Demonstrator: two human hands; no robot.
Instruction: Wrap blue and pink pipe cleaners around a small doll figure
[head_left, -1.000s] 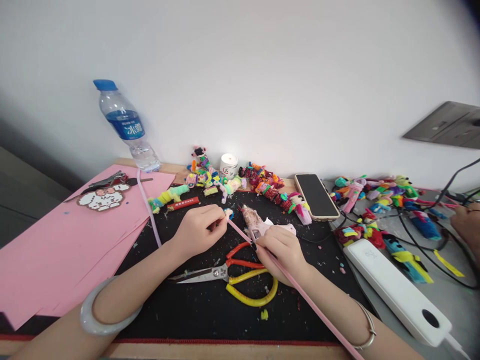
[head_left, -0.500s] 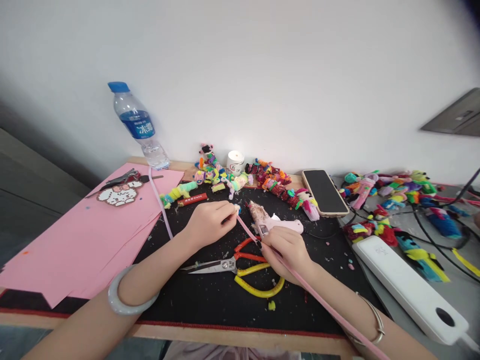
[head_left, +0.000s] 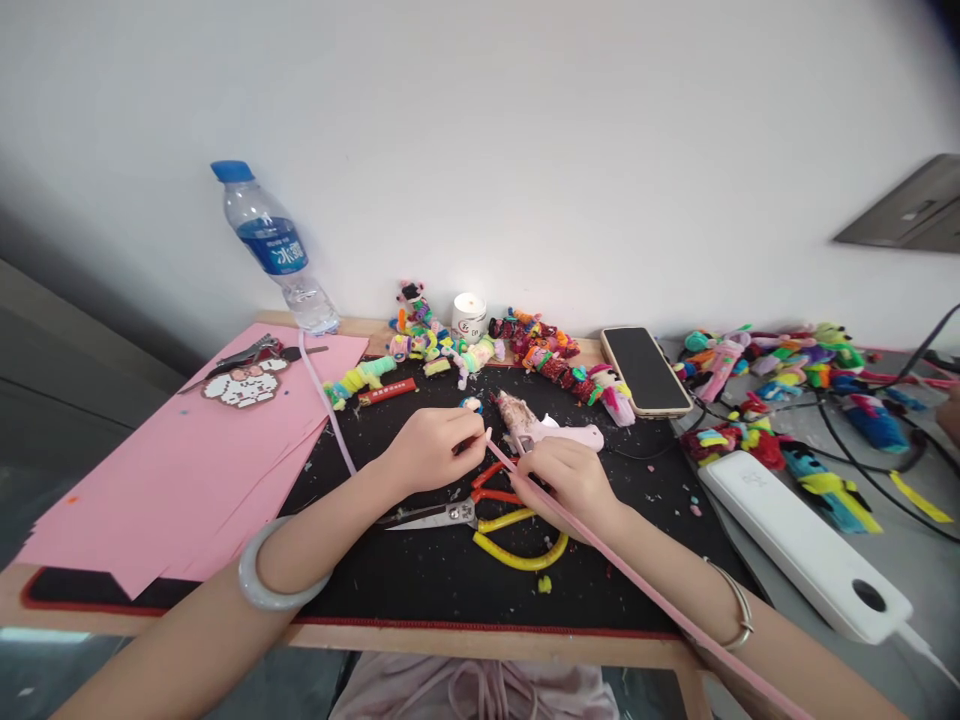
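Observation:
A long pink pipe cleaner runs from between my hands down past my right forearm to the lower right. My left hand is closed, its fingertips pinching the strip's tip. A short way to the right, my right hand grips the same strip in curled fingers. Just beyond my left fingers shows a small blue-and-white piece; whether they touch it I cannot tell. A pink glue gun lies right behind my right hand. Scissors with red and yellow handles lie on the black mat below both hands.
Pink sheets cover the left side, with a water bottle behind. Several colourful fuzzy figures, a white roll and a phone line the back. To the right are more figures, black cables and a white power strip.
My left hand has shifted slightly right and down, closer to my right hand. The blue-and-white piece now shows above my left fingers rather than at their tips. The view has tilted slightly.

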